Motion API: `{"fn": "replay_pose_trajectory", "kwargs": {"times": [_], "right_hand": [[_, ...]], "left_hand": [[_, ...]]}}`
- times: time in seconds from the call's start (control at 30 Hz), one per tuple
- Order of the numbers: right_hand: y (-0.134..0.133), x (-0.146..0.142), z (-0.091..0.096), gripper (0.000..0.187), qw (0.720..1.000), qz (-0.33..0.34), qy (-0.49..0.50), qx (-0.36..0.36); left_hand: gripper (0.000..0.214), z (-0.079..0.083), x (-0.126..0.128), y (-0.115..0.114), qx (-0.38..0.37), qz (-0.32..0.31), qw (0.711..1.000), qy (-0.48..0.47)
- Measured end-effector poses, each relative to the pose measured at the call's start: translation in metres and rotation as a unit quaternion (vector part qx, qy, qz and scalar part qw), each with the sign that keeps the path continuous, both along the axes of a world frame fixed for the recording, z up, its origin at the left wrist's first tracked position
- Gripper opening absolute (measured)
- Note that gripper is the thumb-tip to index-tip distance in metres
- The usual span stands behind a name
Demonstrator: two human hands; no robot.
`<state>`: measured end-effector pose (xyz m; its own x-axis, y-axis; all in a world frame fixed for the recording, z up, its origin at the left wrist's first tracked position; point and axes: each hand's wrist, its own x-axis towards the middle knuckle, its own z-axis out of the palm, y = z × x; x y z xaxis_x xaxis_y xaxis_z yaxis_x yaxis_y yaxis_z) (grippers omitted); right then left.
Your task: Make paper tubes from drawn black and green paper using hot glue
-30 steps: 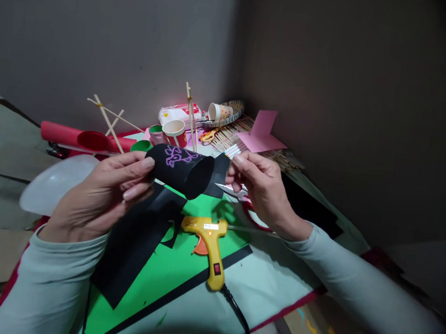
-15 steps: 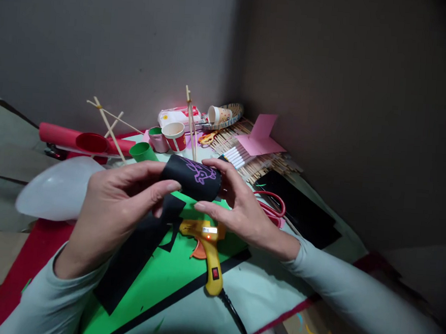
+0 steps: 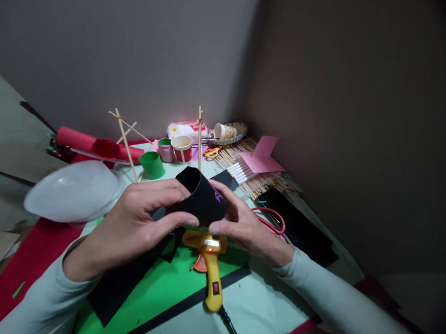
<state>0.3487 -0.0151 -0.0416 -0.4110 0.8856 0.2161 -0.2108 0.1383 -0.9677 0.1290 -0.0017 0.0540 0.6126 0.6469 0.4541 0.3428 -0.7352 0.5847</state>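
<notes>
1. Both hands, the left hand (image 3: 137, 224) and the right hand (image 3: 247, 225), are gripping a black tube (image 3: 204, 202), which they are holding up above the table (image 3: 271, 287).
2. The left hand is lying with its back upward, its fingers reaching the tube's open end and its thumb pressing along the near side; whether any fingertips are going inside, I cannot tell.
3. The right hand is cupping the other end, forefinger stretching over the top, thumb pointing inward beneath, just beside the left thumb.
4. The tube is tilting, its mouth facing up and left, a purple drawing (image 3: 218, 195) showing near the right forefinger.
5. Both forearms are slanting in from the lower corners, pale sleeves (image 3: 303, 274) covering them to the wrists.
6. Below the tube, a yellow glue gun (image 3: 212, 275) is lying partly on a green sheet (image 3: 168, 295), its red light glowing.
7. Farther off, a green cup (image 3: 152, 166) is standing beyond the left hand.
</notes>
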Motion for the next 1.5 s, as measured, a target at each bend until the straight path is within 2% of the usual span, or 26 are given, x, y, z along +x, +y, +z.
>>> {"fn": "replay_pose_trajectory", "kwargs": {"times": [0.1, 0.23, 0.37, 0.47, 0.57, 0.67, 0.83, 0.97, 1.03, 1.13, 1.2, 1.27, 1.4, 1.5], "right_hand": [[0.001, 0.005, 0.006, 0.094, 0.998, 0.026, -0.048, 0.032], [-0.003, 0.002, 0.011, 0.112, 0.980, -0.028, -0.128, 0.149], [-0.005, -0.005, 0.003, 0.111, 0.960, -0.069, -0.170, 0.213], [-0.004, -0.008, -0.005, 0.104, 0.961, -0.073, -0.171, 0.203], [-0.003, -0.008, -0.009, 0.101, 0.966, -0.077, -0.157, 0.188], [-0.003, -0.008, -0.009, 0.101, 0.967, -0.085, -0.150, 0.188], [-0.006, -0.008, -0.007, 0.100, 0.967, -0.096, -0.147, 0.187], [-0.009, -0.008, 0.001, 0.102, 0.970, -0.103, -0.142, 0.166], [-0.010, -0.009, 0.005, 0.102, 0.975, -0.089, -0.134, 0.156], [-0.010, -0.009, 0.006, 0.100, 0.975, -0.065, -0.133, 0.163], [-0.009, -0.009, 0.004, 0.102, 0.972, -0.050, -0.145, 0.179], [-0.009, -0.009, -0.001, 0.104, 0.968, -0.035, -0.164, 0.187], [-0.011, -0.007, -0.010, 0.110, 0.957, -0.012, -0.211, 0.199], [-0.013, -0.004, -0.010, 0.110, 0.941, -0.037, -0.253, 0.221]], "left_hand": [[0.014, 0.000, -0.002, -0.001, 0.058, -0.017, 0.997, 0.047], [0.009, -0.004, 0.000, -0.004, 0.093, -0.034, 0.990, 0.103], [0.012, -0.010, 0.006, -0.009, 0.107, -0.036, 0.988, 0.106], [0.007, -0.013, 0.008, -0.010, 0.102, -0.038, 0.991, 0.081], [0.014, -0.016, 0.010, -0.010, 0.105, -0.030, 0.992, 0.070], [0.018, -0.017, 0.014, -0.012, 0.113, -0.001, 0.992, 0.058], [0.007, -0.013, 0.018, -0.023, 0.111, 0.040, 0.993, -0.012], [0.009, -0.006, 0.013, -0.021, 0.074, 0.157, 0.979, -0.111], [0.010, -0.004, 0.011, -0.014, 0.005, 0.200, 0.972, -0.127], [0.014, -0.006, 0.010, -0.001, -0.130, 0.163, 0.973, -0.097], [0.018, -0.010, 0.011, 0.004, -0.170, 0.120, 0.976, -0.063], [0.016, -0.014, 0.012, 0.006, -0.156, 0.109, 0.981, -0.026], [0.017, -0.022, 0.013, 0.005, -0.098, 0.132, 0.985, 0.045], [0.018, -0.026, 0.012, 0.005, -0.070, 0.160, 0.981, 0.082]]}}
